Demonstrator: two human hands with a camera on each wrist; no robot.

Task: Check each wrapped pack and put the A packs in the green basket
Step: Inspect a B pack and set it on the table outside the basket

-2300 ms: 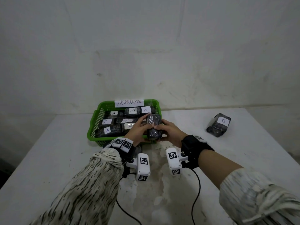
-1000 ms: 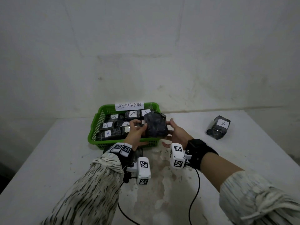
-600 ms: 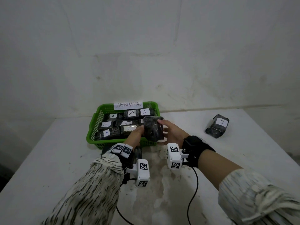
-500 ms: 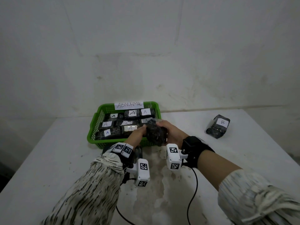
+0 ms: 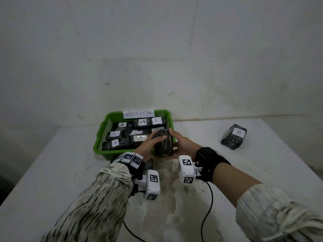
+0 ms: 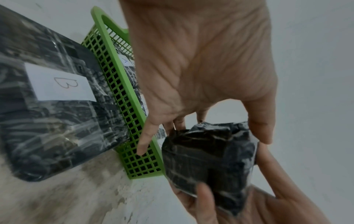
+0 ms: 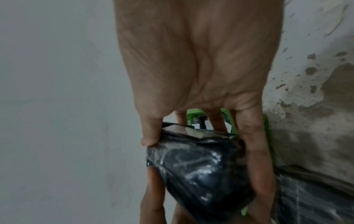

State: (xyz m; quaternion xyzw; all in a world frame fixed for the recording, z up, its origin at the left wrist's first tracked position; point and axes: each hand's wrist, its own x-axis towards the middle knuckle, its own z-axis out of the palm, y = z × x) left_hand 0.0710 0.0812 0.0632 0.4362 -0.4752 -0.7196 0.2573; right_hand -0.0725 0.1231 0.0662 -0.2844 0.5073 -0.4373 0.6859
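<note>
Both hands hold one dark wrapped pack between them, at the near right corner of the green basket. My left hand grips its left side, thumb on top. My right hand cups its right side and underside. In the left wrist view the pack shows only dark wrap. In the right wrist view the pack has a pale patch on its far edge that I cannot read. The basket holds several packs labelled A and has an ABNORMAL sign.
A pack labelled B lies on the white table at the far right. Another B pack lies against the basket's near wall, under my left wrist. Cables trail from the wrist cameras toward me. A wall stands right behind the basket.
The hands have turned the pack over between them, tipping it from a broad face to a narrow one. It stays at the basket's near right corner.
</note>
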